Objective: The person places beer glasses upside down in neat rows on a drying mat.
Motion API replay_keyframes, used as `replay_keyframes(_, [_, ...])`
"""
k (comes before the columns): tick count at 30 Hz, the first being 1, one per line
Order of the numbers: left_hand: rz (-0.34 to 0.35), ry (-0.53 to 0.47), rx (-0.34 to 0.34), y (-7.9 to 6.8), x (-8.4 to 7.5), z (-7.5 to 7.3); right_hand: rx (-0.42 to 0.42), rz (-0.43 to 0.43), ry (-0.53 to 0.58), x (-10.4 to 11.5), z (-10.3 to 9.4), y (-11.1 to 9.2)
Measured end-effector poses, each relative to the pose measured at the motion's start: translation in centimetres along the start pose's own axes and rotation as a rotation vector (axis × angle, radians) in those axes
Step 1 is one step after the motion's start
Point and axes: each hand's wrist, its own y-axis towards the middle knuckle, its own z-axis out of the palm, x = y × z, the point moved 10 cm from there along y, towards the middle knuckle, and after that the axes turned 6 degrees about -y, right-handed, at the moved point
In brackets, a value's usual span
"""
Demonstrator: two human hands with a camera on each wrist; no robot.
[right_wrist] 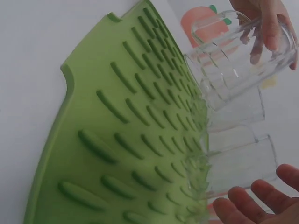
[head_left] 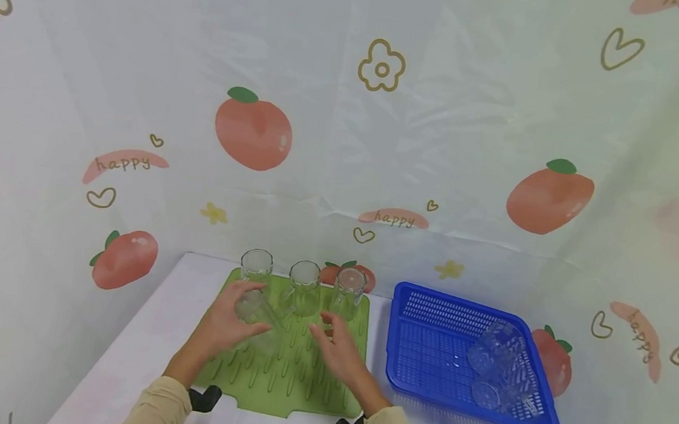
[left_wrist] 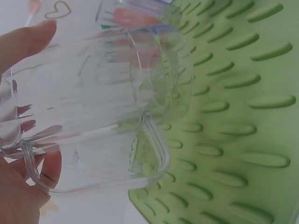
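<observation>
Left hand (head_left: 225, 317) grips a clear, cylindrical glass mug (left_wrist: 93, 88), tilted above the flat, green, ribbed mat (head_left: 263, 396) toward the white worktop's (head_left: 134, 363) left edge; right hand (head_left: 338, 350) spread, holding nothing. A slack grip could drop it.

Looks like a small screened-off booth, kitchen-flavoured. Evidence: creased white sheet (head_left: 459, 114) behind and on both sides, printed with red fruit (head_left: 253, 134), hearts (head_left: 101, 198) and "happy" lettering (head_left: 395, 218); it comes right up to the white desk (head_left: 141, 357). Kitchen side is just what's on that desk: green ridged mat (head_left: 272, 397), clear glass mugs (head_left: 304, 289), blue plastic basket (head_left: 425, 343). Sheet hides the room beyond, so can't tell home, lab or shop.
</observation>
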Motion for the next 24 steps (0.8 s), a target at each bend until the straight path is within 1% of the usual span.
replay_keyframes(4, [-0.011,0.042,-0.015,0.0,0.7,-0.4,0.002,-0.012,-0.089,0.5,-0.5,-0.2])
replay_keyframes(9, [-0.010,0.100,-0.048,0.0,1.1,-0.8,-0.016,-0.058,-0.226,1.4,-1.3,-0.6])
replay_keyframes(13, [-0.022,0.140,-0.069,0.1,1.5,-1.2,-0.049,-0.103,-0.322,2.3,-1.9,-0.7])
replay_keyframes(17, [-0.031,0.164,-0.074,0.0,2.0,-1.2,-0.092,-0.156,-0.455,3.1,-2.5,-1.0])
replay_keyframes(20, [-0.016,0.200,-0.077,-0.1,2.1,-1.0,-0.105,-0.174,-0.541,3.4,-2.9,-1.2])
replay_keyframes(24, [0.011,0.238,-0.088,-0.1,2.0,-1.0,-0.103,-0.170,-0.593,3.5,-3.4,-1.4])
